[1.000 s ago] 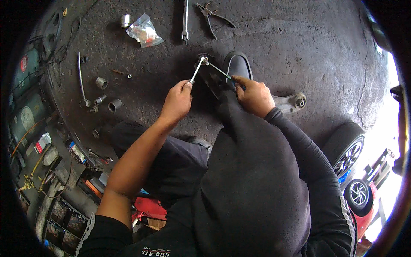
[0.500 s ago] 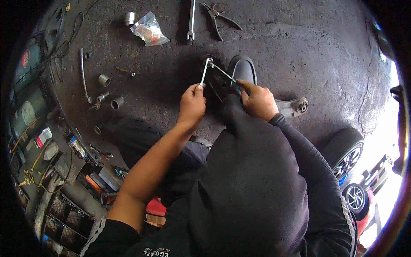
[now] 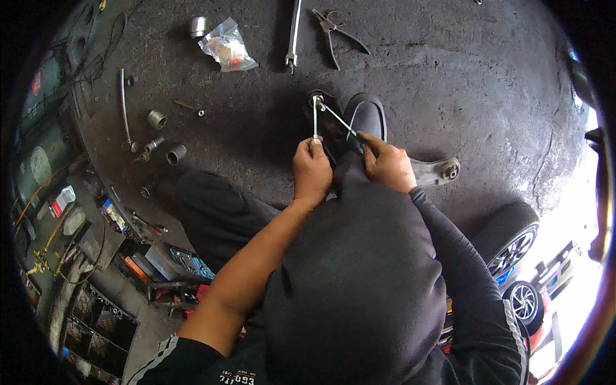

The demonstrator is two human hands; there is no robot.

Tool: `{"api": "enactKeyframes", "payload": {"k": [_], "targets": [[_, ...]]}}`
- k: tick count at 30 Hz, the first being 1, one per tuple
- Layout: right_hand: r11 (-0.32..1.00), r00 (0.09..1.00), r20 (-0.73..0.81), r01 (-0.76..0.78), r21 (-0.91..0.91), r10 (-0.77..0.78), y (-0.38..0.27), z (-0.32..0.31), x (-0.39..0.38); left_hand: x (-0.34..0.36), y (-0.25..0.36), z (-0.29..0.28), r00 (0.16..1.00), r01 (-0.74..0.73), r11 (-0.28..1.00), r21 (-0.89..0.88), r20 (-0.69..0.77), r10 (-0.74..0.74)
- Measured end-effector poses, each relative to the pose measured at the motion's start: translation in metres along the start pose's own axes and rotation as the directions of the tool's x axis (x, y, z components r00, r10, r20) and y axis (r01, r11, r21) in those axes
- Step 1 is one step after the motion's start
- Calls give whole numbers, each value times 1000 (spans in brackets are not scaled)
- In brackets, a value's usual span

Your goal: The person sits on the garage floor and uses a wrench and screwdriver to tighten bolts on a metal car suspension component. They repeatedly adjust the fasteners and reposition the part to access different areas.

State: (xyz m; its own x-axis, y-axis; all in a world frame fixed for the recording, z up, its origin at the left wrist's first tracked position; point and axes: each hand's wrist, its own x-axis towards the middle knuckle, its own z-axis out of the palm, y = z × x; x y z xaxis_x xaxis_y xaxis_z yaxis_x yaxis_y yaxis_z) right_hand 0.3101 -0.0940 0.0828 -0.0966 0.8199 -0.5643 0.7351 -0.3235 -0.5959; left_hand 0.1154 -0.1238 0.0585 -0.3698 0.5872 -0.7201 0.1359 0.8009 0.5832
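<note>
My left hand (image 3: 312,172) is closed on a slim bright metal tool (image 3: 315,120), whose far tip reaches the round end of a dark metal arm (image 3: 330,142). My right hand (image 3: 390,165) grips what looks like a screwdriver (image 3: 337,118) with a thin shank and a dark bluish handle. Its shank slants to the same spot, a small shiny stud (image 3: 317,101) in the round end. A dark shoe (image 3: 367,119) rests beside it. From under my leg, a grey metal end with a round bushing (image 3: 451,169) sticks out to the right. My leg hides the part between.
Ahead on the dark floor lie a long metal bar (image 3: 293,38), pliers (image 3: 332,33), a clear plastic bag (image 3: 228,46) and a metal cup (image 3: 198,26). Leftward are sockets (image 3: 176,154), a nut (image 3: 201,113) and a thin rod (image 3: 123,106). Wheels (image 3: 513,247) stand at the right.
My left hand and its tool have swung to the right, so the tool points nearly straight ahead. Both tips stay at the stud. The view has shifted slightly.
</note>
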Motion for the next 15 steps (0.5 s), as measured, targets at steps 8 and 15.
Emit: {"api": "enactKeyframes", "payload": {"k": [8,15], "targets": [[999,1000,3,-19,35,19,4,-1,1,-7,-2,1,998,56,995,-80,9,-55],[1000,999,26,-21,-8,21,5,1,-7,-12,-6,11,999,21,989,-147,-26,-25]]}}
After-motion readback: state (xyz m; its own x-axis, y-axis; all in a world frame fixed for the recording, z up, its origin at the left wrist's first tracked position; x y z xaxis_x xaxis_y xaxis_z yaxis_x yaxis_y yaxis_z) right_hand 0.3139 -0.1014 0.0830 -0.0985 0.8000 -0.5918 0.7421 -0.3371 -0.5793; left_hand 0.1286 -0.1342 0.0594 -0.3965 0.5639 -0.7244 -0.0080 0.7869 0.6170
